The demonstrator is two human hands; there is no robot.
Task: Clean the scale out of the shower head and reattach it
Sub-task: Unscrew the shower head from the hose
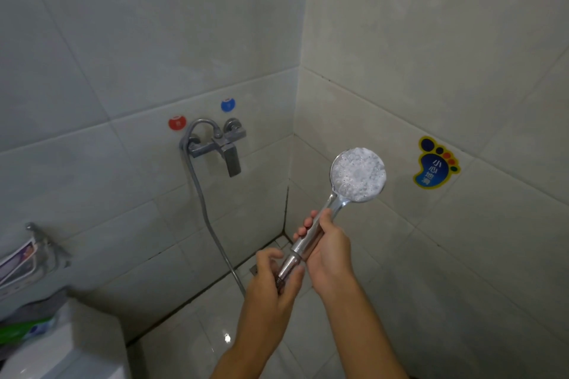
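A chrome shower head points up and to the right, its round face covered in white foam. My right hand is wrapped around its handle. My left hand grips the lower end of the handle, where the metal hose nut and the ribbed hose end sit. The grey hose runs from there down behind my left hand and up the wall to the mixer tap.
Red and blue stickers sit above the tap. A foot-shaped warning sticker is on the right wall. A wire rack and a toilet tank stand at the lower left. Tiled floor lies below.
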